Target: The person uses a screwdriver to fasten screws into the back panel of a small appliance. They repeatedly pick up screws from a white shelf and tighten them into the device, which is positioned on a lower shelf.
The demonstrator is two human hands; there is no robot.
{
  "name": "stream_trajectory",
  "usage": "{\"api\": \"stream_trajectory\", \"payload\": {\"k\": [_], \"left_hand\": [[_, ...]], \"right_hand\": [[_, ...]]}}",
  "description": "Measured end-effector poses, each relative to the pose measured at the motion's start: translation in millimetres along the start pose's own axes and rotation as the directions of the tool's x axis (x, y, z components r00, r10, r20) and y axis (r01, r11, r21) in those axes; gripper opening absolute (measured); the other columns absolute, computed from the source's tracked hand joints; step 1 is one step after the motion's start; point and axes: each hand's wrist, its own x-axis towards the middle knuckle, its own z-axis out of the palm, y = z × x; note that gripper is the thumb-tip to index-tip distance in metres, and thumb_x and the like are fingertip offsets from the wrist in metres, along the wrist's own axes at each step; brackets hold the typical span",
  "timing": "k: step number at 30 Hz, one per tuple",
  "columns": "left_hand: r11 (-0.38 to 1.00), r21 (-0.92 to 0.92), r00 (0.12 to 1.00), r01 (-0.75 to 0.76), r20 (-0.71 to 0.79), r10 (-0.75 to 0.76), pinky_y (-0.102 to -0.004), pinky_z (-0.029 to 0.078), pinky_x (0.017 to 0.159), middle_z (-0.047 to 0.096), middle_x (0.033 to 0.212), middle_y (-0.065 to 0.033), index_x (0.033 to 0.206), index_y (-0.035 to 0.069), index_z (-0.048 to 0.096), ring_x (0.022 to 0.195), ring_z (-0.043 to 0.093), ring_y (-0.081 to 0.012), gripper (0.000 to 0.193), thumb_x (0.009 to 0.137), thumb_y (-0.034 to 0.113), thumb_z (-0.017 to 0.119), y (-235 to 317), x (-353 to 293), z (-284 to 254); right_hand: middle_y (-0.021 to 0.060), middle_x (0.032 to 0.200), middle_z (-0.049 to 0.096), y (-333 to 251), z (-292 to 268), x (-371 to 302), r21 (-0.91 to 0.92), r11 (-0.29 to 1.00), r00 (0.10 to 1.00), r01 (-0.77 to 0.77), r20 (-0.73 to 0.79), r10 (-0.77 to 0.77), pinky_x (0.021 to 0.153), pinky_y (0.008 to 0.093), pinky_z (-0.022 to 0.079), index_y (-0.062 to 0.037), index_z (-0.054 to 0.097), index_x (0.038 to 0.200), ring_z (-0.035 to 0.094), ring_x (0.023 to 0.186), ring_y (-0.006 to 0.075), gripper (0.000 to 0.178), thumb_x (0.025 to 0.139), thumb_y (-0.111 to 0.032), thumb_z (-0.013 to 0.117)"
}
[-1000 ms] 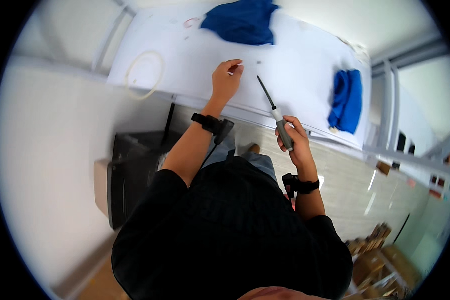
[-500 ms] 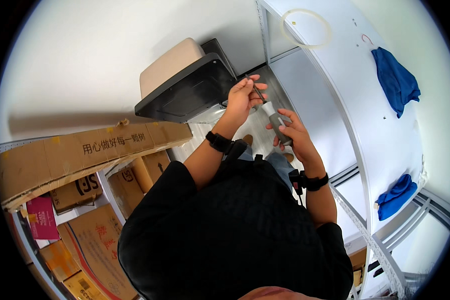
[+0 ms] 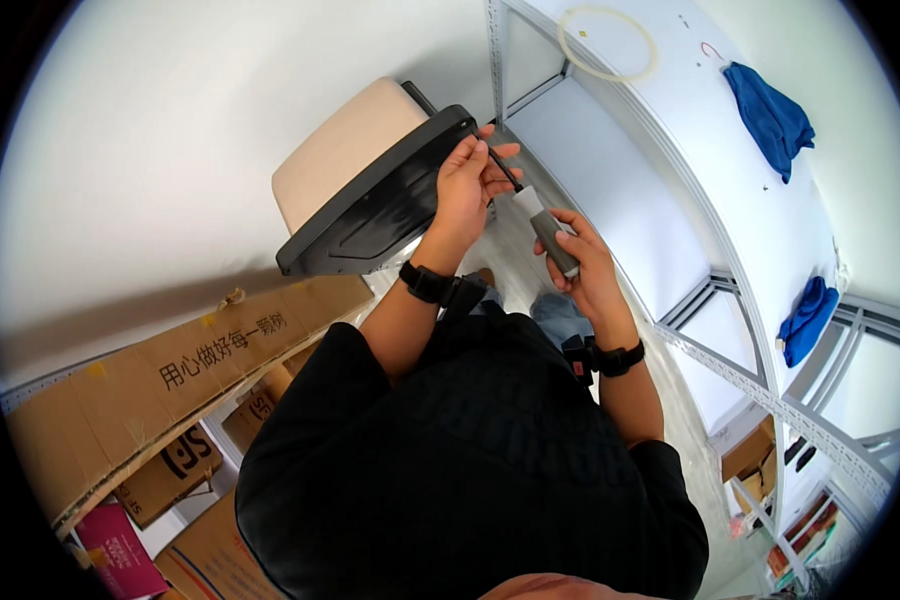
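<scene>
A screwdriver (image 3: pixel 555 245) with a grey handle, a pale collar and a dark shaft slants up and left. My right hand (image 3: pixel 590 262) is wrapped round its handle. My left hand (image 3: pixel 465 185) has thumb and fingers closed about the shaft near its tip, the other fingers partly spread. The tip lies at the upper right corner of a black panel (image 3: pixel 400 205), with small holes along its edge. Behind that panel is a beige rounded body (image 3: pixel 345 140), up against the wall. Whether the tip sits in a screw is too small to tell.
At left runs a long cardboard box (image 3: pixel 190 370) above shelves holding cartons and a magenta box (image 3: pixel 120 550). A white shelving frame (image 3: pixel 630 230) stands at right, with blue cloths (image 3: pixel 770 115) and a pale ring (image 3: pixel 608 45) on its top.
The view has turned a little. Both hands and the screwdriver have shifted slightly left, and the tip now meets the black panel's corner.
</scene>
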Motion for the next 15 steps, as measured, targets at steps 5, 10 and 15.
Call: {"api": "stream_trajectory", "payload": {"k": [5,10,15], "left_hand": [[1.0,-0.01,1.0,0.013,0.004,-0.013,-0.0261,0.055,0.064,0.066,0.105,-0.0137,0.125,0.005,0.048,0.079,0.067,-0.0192,0.03,0.1,0.02,0.039,5.2,1.2,-6.1],[1.0,-0.024,1.0,0.01,0.002,-0.01,-0.026,0.054,0.064,0.066,0.104,-0.0126,0.123,0.005,0.049,0.079,0.066,-0.0183,0.029,0.1,0.021,0.039,7.7,3.2,-7.8],[0.998,-0.059,1.0,0.009,-0.024,-0.01,-0.0249,0.054,0.061,0.066,0.102,-0.0126,0.12,0.005,0.05,0.075,0.067,-0.0168,0.027,0.1,0.02,0.039,6.9,4.4,-7.7]], "right_hand": [[0.0136,0.084,0.059,-1.1,12.7,1.4,0.037,0.999,1.0,0.014,-0.019,-0.013,0.039,0.0208,0.031,0.0014,0.043,0.125,0.043,0.044,0.0098,0.039,0.091,-0.019,0.047],[0.0065,0.084,0.062,0.8,10.5,5.7,0.024,1.0,1.0,-0.009,0.005,0.008,0.042,0.023,0.025,-0.0068,0.046,0.126,0.044,0.048,0.0087,0.039,0.091,-0.024,0.05],[0.0073,0.084,0.061,-2.5,12.7,7.4,0.022,1.0,1.0,-0.017,0.004,0.017,0.044,0.0231,0.028,-0.006,0.046,0.125,0.046,0.05,0.0093,0.038,0.091,-0.022,0.051]]}}
